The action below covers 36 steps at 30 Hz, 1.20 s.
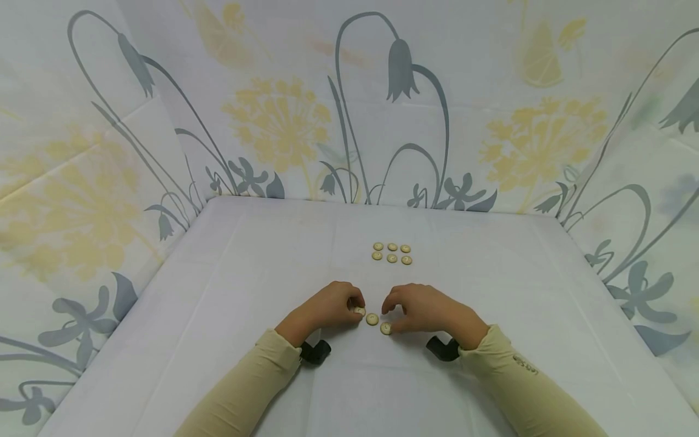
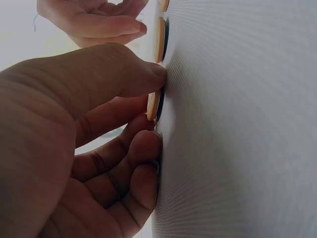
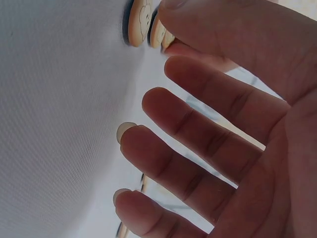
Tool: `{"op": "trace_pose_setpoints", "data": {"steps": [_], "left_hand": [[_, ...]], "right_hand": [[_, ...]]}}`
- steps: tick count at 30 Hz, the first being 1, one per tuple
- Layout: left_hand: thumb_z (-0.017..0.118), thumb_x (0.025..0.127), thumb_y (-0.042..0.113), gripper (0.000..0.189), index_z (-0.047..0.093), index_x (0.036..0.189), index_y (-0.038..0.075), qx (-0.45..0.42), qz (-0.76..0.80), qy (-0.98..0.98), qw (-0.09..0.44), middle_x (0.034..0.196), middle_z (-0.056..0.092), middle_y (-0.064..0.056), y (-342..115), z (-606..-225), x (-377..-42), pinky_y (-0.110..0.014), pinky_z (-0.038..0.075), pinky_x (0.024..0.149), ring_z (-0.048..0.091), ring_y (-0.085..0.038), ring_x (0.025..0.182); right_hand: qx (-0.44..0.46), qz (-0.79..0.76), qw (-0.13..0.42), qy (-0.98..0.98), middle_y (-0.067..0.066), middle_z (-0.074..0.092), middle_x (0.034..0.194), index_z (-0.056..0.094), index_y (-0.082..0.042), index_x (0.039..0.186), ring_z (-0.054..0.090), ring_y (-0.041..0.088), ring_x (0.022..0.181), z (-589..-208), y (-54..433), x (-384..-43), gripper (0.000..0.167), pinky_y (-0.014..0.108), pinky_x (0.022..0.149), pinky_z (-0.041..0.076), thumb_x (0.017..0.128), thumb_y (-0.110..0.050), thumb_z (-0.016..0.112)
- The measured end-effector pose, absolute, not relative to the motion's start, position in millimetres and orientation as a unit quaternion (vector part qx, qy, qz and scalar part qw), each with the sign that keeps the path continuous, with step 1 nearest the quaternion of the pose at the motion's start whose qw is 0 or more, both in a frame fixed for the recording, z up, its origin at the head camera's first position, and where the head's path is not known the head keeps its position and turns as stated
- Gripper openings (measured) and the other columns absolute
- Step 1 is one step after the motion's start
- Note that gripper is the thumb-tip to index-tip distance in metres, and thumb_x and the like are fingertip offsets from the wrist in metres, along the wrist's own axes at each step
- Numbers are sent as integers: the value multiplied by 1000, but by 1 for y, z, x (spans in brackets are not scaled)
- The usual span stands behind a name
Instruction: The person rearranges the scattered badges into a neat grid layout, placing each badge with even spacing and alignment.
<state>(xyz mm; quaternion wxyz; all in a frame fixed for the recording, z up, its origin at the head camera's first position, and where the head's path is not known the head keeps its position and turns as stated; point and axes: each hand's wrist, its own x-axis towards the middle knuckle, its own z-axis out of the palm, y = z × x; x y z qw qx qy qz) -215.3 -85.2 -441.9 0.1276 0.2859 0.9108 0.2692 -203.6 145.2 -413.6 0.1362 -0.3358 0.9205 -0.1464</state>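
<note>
Three small round light-wood discs with line drawings on top lie in a slanting row on the white table. My left hand (image 1: 333, 305) pinches the left disc (image 1: 359, 311) between thumb and finger at the table surface; in the left wrist view this disc (image 2: 153, 105) shows a dark underside. The middle disc (image 1: 372, 319) lies between the hands, untouched. My right hand (image 1: 423, 308) is over the right disc (image 1: 385, 328), its thumb close beside it. In the right wrist view its fingers (image 3: 166, 106) are spread and relaxed; whether the thumb touches the disc (image 3: 139, 24) is unclear.
Beyond the hands, several similar discs (image 1: 392, 258) lie in two neat rows. A white cloth covers the table (image 1: 273, 243). Patterned curtains (image 1: 371, 121) with flowers stand along its back and both sides. A black wrist device (image 1: 315, 352) sits under each cuff.
</note>
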Motion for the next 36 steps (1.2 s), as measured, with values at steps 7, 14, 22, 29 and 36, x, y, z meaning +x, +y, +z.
{"op": "trace_pose_setpoints", "data": {"steps": [7, 14, 22, 29, 36], "left_hand": [[73, 83, 16, 11, 71, 93, 12, 281, 270, 912, 131, 86, 64, 4, -86, -442, -215, -24, 46, 71, 54, -9, 77], [72, 84, 18, 12, 71, 94, 13, 275, 270, 913, 136, 87, 64, 5, -87, -440, -212, -23, 46, 72, 54, -8, 78], [72, 84, 18, 12, 71, 94, 13, 279, 268, 913, 128, 86, 64, 6, -86, -440, -213, -22, 46, 72, 54, -7, 77], [73, 83, 17, 12, 71, 94, 13, 278, 269, 913, 130, 86, 64, 6, -85, -440, -213, -22, 46, 71, 54, -7, 76], [73, 83, 17, 11, 71, 93, 13, 280, 270, 912, 129, 85, 64, 5, -85, -441, -214, -23, 46, 70, 54, -8, 76]], "right_hand": [[-342, -131, 139, 920, -14, 64, 99, 73, -25, 101, 59, 9, 88, -415, 143, -201, 25, 32, 76, 49, 76, -29, 75], [-361, -113, 126, 917, -13, 64, 94, 73, -24, 98, 60, 9, 87, -416, 141, -198, 25, 33, 76, 48, 74, -27, 76], [-374, -103, 116, 914, -14, 63, 91, 74, -23, 95, 58, 7, 83, -416, 141, -197, 21, 31, 73, 48, 75, -26, 76], [-383, -97, 111, 912, -14, 62, 88, 74, -22, 94, 57, 5, 81, -419, 140, -199, 19, 29, 72, 48, 76, -25, 76], [-391, -100, 112, 908, -14, 62, 89, 74, -22, 95, 57, 4, 82, -420, 138, -199, 18, 29, 72, 48, 77, -25, 76]]}}
